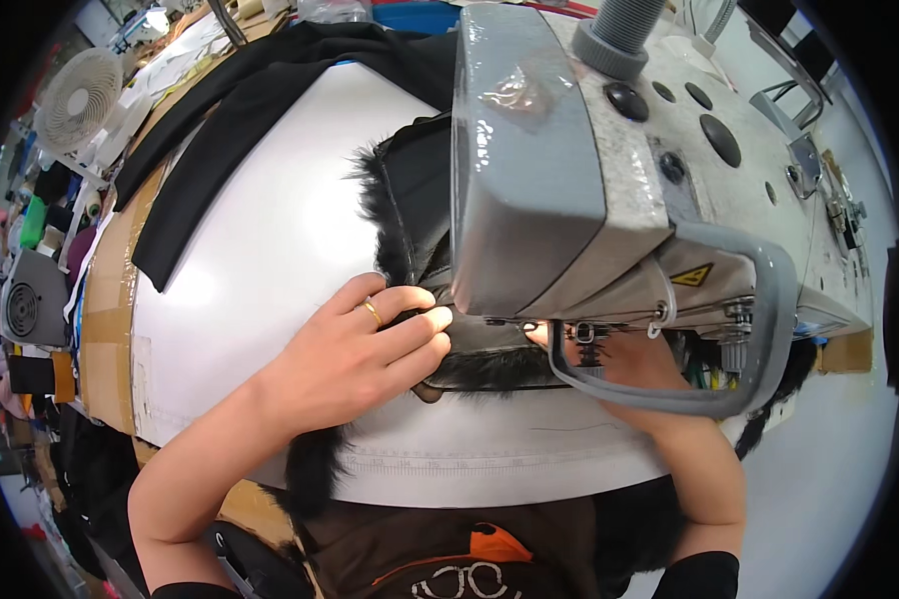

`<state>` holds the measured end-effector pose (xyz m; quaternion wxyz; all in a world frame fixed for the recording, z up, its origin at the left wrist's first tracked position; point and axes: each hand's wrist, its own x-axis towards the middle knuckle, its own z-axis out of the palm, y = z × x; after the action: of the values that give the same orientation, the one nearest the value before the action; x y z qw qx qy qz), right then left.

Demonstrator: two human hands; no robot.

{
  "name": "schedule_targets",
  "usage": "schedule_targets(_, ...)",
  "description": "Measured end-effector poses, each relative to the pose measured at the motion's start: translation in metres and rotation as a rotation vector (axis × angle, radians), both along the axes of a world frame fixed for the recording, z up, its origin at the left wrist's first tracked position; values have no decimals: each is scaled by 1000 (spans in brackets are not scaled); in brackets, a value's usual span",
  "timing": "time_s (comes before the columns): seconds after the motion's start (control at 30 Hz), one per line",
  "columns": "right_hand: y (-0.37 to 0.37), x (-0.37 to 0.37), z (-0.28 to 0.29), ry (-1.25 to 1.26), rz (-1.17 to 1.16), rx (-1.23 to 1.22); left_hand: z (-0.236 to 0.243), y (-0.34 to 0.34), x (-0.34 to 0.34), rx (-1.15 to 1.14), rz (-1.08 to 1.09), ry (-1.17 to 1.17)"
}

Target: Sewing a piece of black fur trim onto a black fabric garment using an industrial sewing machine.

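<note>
A grey-and-white sewing machine [529, 200] stands over a dark piece of fabric [484, 339] edged with long black fur [378, 200] on the white work surface. My left hand [370, 354], a ring on one finger, has its bent fingers closed on the fabric left of the machine head. My right hand [619, 364] is behind the grey guard [769, 319], near the needle area [584, 339], with a fingertip on the fabric; most of its fingers are hidden. A strip of black fur [315, 464] hangs over the front edge below my left wrist.
Long black cloth pieces [180, 210] lie along the table's back left. A white fan [78, 100], a grey box with a fan grille [32, 304] and assorted supplies crowd the left side. The curved front edge of the white surface [489, 469] crosses just above my lap.
</note>
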<state>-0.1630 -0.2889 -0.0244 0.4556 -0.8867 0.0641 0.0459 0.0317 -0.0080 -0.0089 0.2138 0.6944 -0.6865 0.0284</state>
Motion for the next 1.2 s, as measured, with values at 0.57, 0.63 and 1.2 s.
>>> schedule_targets(0.57,9,8,28,-3,79,-392,-10,9,-12,11,9,-449)
schedule_targets(0.63,7,8,28,5,76,-384,-8,8,-13,11,8,-470)
schedule_targets(1.2,-2,-2,14,-276,-19,-383,10,-14,-10,118,19,-275)
